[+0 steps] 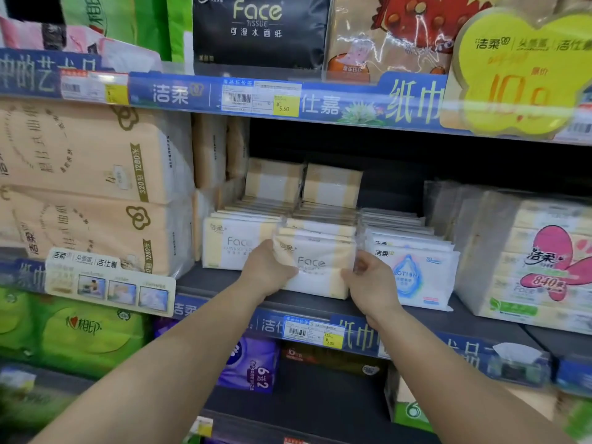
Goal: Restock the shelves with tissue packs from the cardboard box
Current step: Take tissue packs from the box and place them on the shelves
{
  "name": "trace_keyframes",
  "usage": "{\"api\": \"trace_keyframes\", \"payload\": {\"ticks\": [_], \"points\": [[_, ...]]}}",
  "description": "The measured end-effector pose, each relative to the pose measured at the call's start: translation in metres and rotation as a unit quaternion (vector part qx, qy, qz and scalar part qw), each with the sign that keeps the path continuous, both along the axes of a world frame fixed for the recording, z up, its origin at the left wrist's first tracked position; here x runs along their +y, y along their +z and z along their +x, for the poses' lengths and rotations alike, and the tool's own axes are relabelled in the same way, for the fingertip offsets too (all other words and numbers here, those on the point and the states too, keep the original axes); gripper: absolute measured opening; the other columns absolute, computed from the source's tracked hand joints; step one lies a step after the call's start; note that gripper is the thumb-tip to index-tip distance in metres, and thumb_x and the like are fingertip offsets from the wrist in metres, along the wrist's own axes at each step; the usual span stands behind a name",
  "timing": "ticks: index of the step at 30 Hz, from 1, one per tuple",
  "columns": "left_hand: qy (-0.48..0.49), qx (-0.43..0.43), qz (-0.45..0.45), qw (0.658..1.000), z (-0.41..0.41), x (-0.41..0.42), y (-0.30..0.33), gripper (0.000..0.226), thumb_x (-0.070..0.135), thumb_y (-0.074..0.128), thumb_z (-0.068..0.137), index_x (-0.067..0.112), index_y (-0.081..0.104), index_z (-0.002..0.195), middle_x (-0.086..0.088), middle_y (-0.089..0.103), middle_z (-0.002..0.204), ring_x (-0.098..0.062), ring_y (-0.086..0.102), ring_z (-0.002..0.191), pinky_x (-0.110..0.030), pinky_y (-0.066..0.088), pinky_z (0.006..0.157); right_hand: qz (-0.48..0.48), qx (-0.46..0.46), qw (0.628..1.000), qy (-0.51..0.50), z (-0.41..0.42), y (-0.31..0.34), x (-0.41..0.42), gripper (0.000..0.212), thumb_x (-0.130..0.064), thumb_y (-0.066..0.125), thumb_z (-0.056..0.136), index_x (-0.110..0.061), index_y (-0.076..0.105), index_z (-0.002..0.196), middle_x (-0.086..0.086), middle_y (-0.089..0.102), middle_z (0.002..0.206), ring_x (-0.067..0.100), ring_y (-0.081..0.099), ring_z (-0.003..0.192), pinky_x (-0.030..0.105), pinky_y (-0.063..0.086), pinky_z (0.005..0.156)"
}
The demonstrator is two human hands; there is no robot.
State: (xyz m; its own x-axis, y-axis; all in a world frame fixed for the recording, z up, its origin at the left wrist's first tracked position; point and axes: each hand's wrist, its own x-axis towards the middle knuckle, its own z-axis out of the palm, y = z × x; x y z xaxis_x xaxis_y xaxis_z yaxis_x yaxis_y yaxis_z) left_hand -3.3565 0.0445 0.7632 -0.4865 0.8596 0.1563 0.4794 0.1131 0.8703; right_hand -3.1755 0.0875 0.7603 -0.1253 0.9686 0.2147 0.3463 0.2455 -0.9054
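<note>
Face tissue pack [315,267] at the shelf [224,285] front, gripped at its ends: left hand [267,270] curled round one, right hand [368,278] pinching the other. Flanked closely by a matching pack [234,243] and lotion packs [413,274]. Bare shelf edge just below; dark open space above the rows behind.

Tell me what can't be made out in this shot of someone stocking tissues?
All in the head view:
- The cardboard box: out of frame.
- Ends of the held Face pack: covered by the left hand and right hand.
- Price tag below: print too small.
- Bottom-left packs: blurred.
- Rear packs: labels face away.
</note>
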Motion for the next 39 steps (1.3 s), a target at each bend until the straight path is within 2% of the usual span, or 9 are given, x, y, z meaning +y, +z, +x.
{"api": "trace_keyframes", "payload": {"ticks": [1, 4, 10, 15, 19, 23, 27, 32, 39], "points": [[0.002, 0.025, -0.007, 1.000, 0.003, 0.003, 0.001, 0.048, 0.017, 0.075, 0.079, 0.009, 0.053, 0.120, -0.007, 0.060, 0.116, -0.025, 0.057, 0.108, -0.034, 0.050, 0.088, 0.001, 0.003, 1.000, -0.013, -0.001, 0.000, 0.002, 0.022, -0.006, 0.058, 0.089, -0.007, 0.063, 0.110, 0.016, 0.066, 0.112, 0.031, 0.061, 0.102, 0.044, 0.050, 0.094], [0.009, 0.060, -0.008, 0.998, 0.005, 0.013, 0.006, 0.046, 0.015, 0.070, 0.081, 0.007, 0.054, 0.123, -0.011, 0.060, 0.121, -0.027, 0.057, 0.110, -0.031, 0.048, 0.087, -0.012, 0.026, 0.999, -0.017, -0.005, -0.001, 0.006, 0.042, -0.008, 0.058, 0.090, -0.013, 0.056, 0.132, 0.004, 0.066, 0.121, 0.019, 0.061, 0.108, 0.039, 0.050, 0.098], [0.027, 0.085, 0.023, 0.996, 0.004, 0.017, 0.002, 0.069, 0.020, 0.077, 0.077, 0.011, 0.042, 0.136, -0.006, 0.058, 0.131, -0.026, 0.056, 0.117, -0.033, 0.045, 0.092, -0.011, 0.042, 0.999, -0.027, -0.005, 0.000, 0.009, 0.053, -0.010, 0.059, 0.091, -0.012, 0.045, 0.142, 0.004, 0.061, 0.131, 0.017, 0.059, 0.117, 0.037, 0.046, 0.103], [0.063, 0.103, 0.058, 0.991, -0.002, 0.009, -0.003, 0.054, 0.021, 0.082, 0.071, 0.017, 0.038, 0.102, -0.003, 0.052, 0.096, -0.023, 0.054, 0.087, -0.030, 0.040, 0.068, 0.042, 0.049, 0.997, -0.038, 0.000, 0.000, 0.001, 0.056, -0.009, 0.060, 0.092, -0.011, 0.041, 0.144, -0.001, 0.055, 0.136, 0.013, 0.056, 0.120, 0.017, 0.039, 0.098], [-0.035, 0.075, 0.046, 0.996, -0.010, 0.006, -0.006, 0.047, 0.016, 0.080, 0.074, 0.021, 0.044, 0.105, 0.002, 0.053, 0.078, -0.017, 0.055, 0.077, -0.029, 0.042, 0.071, 0.120, 0.033, 0.989, -0.084, 0.004, 0.001, -0.006, 0.042, -0.013, 0.064, 0.088, -0.022, 0.052, 0.128, -0.007, 0.055, 0.104, 0.007, 0.055, 0.087, 0.012, 0.041, 0.072], [-0.120, 0.071, 0.024, 0.990, -0.018, 0.003, -0.005, 0.048, 0.011, 0.080, 0.074, 0.026, 0.053, 0.111, 0.002, 0.059, 0.087, -0.015, 0.058, 0.080, -0.026, 0.047, 0.084, 0.022, -0.084, 0.993, 0.080, 0.003, -0.001, -0.002, 0.040, -0.020, 0.072, 0.083, -0.029, 0.060, 0.120, -0.007, 0.064, 0.083, 0.010, 0.061, 0.076, 0.031, 0.053, 0.082], [-0.164, 0.064, -0.006, 0.984, -0.023, 0.002, -0.003, 0.044, 0.010, 0.076, 0.078, 0.031, 0.057, 0.112, 0.002, 0.064, 0.094, -0.014, 0.061, 0.085, -0.026, 0.049, 0.087, 0.031, -0.154, 0.979, 0.133, 0.002, 0.010, 0.005, 0.050, -0.016, 0.071, 0.084, -0.031, 0.056, 0.129, -0.006, 0.065, 0.098, 0.009, 0.060, 0.093, 0.019, 0.042, 0.085], [-0.149, 0.057, -0.004, 0.987, -0.023, 0.007, -0.005, 0.047, 0.008, 0.073, 0.081, 0.025, 0.055, 0.121, 0.001, 0.061, 0.093, -0.016, 0.061, 0.086, -0.026, 0.048, 0.087, 0.041, -0.141, 0.979, 0.144, -0.006, 0.006, 0.017, 0.048, -0.009, 0.069, 0.085, -0.031, 0.057, 0.126, -0.004, 0.064, 0.095, 0.013, 0.061, 0.089, 0.027, 0.048, 0.093], [-0.159, 0.063, -0.012, 0.985, -0.027, 0.009, -0.005, 0.048, 0.015, 0.075, 0.081, 0.025, 0.053, 0.122, 0.004, 0.060, 0.093, -0.013, 0.060, 0.086, -0.022, 0.043, 0.083, 0.015, -0.115, 0.981, 0.153, -0.003, 0.005, 0.008, 0.050, -0.012, 0.069, 0.086, -0.033, 0.054, 0.129, -0.001, 0.065, 0.100, 0.010, 0.061, 0.089, 0.017, 0.045, 0.082]]}}
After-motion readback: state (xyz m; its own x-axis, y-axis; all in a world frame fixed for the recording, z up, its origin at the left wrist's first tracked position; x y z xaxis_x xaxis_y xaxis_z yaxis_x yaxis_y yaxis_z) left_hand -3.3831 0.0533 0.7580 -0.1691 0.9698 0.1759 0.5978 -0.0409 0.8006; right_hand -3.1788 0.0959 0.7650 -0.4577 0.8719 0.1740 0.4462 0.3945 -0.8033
